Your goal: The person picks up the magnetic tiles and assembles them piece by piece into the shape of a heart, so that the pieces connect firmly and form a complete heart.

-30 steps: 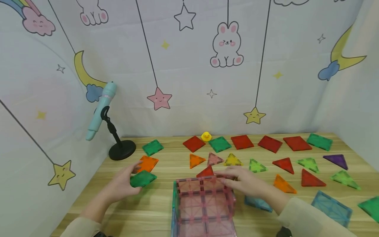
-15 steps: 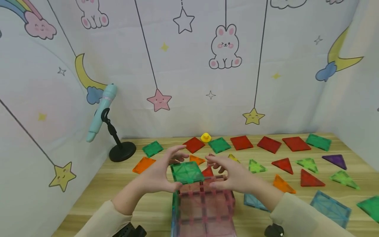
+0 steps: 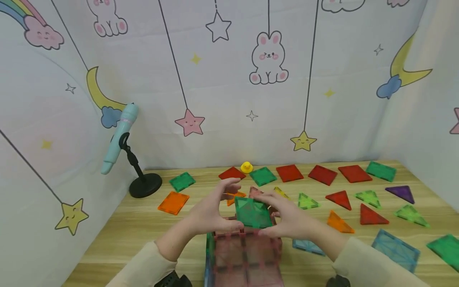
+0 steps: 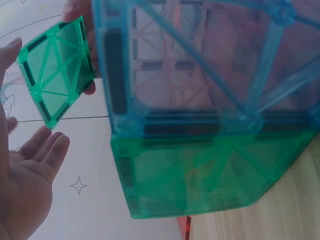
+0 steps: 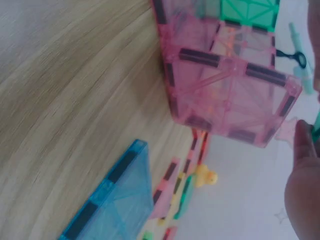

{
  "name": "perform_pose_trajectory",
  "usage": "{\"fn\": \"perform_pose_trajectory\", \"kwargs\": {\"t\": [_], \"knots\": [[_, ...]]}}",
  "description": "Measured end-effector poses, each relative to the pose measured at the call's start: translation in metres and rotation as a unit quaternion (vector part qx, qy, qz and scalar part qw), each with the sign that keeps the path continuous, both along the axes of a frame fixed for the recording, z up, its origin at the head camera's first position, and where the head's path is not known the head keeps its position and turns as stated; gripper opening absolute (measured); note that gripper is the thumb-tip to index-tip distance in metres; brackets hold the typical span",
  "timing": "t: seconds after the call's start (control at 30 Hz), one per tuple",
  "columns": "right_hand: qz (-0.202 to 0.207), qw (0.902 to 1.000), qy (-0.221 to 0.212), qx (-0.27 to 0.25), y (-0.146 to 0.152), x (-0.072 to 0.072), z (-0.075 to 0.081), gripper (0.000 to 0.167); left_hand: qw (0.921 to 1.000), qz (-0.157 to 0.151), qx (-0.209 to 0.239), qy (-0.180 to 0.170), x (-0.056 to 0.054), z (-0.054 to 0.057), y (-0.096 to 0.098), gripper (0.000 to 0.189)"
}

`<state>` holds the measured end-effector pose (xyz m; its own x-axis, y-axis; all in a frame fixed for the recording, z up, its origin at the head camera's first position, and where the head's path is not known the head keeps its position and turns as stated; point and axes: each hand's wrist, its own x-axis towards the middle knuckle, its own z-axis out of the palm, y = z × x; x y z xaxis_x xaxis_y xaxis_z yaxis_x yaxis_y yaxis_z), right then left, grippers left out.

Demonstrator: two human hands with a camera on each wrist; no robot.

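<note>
My right hand (image 3: pixel 292 215) pinches a green square magnetic tile (image 3: pixel 253 213) between thumb and fingers, above the far end of a box of magnetic tiles (image 3: pixel 245 251). Close by on the tile's left is my left hand (image 3: pixel 209 211), fingers spread; in the left wrist view its thumb tip is right at a tile corner. That view also shows the box's side, a blue panel (image 4: pixel 175 122) meeting a green panel (image 4: pixel 190 175). Pink panels (image 5: pixel 225 95) form the box's near side in the right wrist view, where my right hand (image 5: pixel 306 190) is partly cut off.
Red and green square tiles (image 3: pixel 289 173) and several triangles (image 3: pixel 338 199) lie across the back and right. An orange square (image 3: pixel 173 202) lies left, blue squares (image 3: pixel 396 250) lie right. A toy microphone (image 3: pixel 120 137) on a black stand and a rubber duck (image 3: pixel 246 167) stand behind.
My left hand has carried the green tile from the left to above the box. My right hand has moved in from the box's far edge and taken hold of the tile.
</note>
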<state>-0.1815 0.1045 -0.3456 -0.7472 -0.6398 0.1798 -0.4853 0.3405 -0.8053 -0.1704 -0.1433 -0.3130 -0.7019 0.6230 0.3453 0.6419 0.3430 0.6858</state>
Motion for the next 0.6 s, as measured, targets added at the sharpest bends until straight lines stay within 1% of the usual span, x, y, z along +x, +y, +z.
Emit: {"fn": "perform_pose_trajectory", "kwargs": {"t": [0.07,0.1,0.17,0.23,0.37,0.43,0.5,0.6], "knots": [[-0.007,0.9998,-0.010,-0.016,0.002,0.000,0.000,0.073,0.9997,0.023,0.003,-0.012,-0.001,-0.001,0.001,0.082],[-0.007,0.9997,-0.011,-0.022,0.002,0.000,0.000,0.074,0.9994,0.029,0.006,-0.017,-0.002,-0.001,0.002,0.080],[-0.006,0.9996,-0.006,-0.028,0.002,0.000,0.000,0.075,0.9991,0.035,0.015,-0.021,-0.002,-0.001,0.004,0.077],[0.004,0.9993,0.008,-0.037,0.001,-0.001,0.000,0.077,0.9989,0.036,0.027,-0.013,-0.001,0.000,0.007,0.076],[0.019,0.9977,0.039,-0.051,-0.001,0.000,0.003,0.077,0.9984,0.024,0.051,0.003,0.000,0.001,0.015,0.077],[0.011,0.9976,0.052,-0.043,-0.001,0.001,0.006,0.076,0.9978,0.016,0.065,0.003,0.001,0.001,0.019,0.078],[0.000,0.9977,0.060,-0.030,-0.002,0.002,0.010,0.077,0.9969,0.010,0.079,-0.004,0.002,0.002,0.023,0.080],[-0.011,0.9980,0.061,-0.013,-0.004,0.006,0.015,0.080,0.9948,-0.001,0.098,-0.027,0.004,0.004,0.027,0.082]]}}
